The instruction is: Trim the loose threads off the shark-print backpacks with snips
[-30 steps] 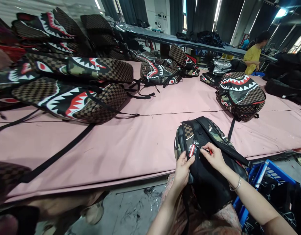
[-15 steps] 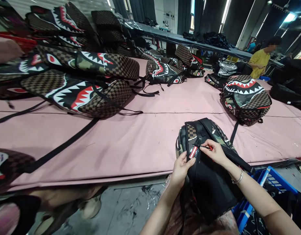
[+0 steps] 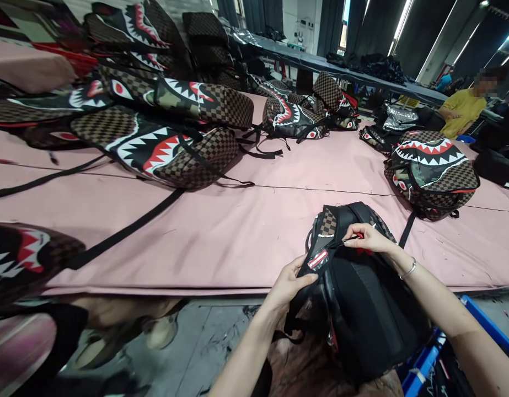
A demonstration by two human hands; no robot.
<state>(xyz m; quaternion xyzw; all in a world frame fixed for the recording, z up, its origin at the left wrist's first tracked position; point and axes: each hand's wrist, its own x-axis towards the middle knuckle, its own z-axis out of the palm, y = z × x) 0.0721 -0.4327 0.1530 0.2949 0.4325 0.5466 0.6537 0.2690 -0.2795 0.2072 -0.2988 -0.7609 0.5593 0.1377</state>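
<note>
Head view: pink counter (image 3: 237,237) stretches out in front of me, and the black back of a pack (image 3: 374,298) faces up toward me at its near edge. The pack's top points away over the counter, its base down at my lap; its long axis runs away from me, base end a little to the right. One pack is in my grasp. To the left I count at least five shark-mouth bags (image 3: 101,129) heaped up, overlapping too much for a full tally; one lone bag (image 3: 436,171) sits to the right, beyond the pack. One person (image 3: 463,110) in yellow is farther back, and one blue crate (image 3: 426,361) shows low on the right.

One shoulder strap (image 3: 298,306) of the pack is lifted in my left hand (image 3: 288,281), fingers pinching it from the left. My right hand (image 3: 372,240), below one bracelet (image 3: 409,269), has its fingers closed on a small dark piece (image 3: 353,237), too covered to name. One red-and-white label (image 3: 318,259) lies on the strap, just beside my left fingertips and between both hands, slanting up to the right.
</note>
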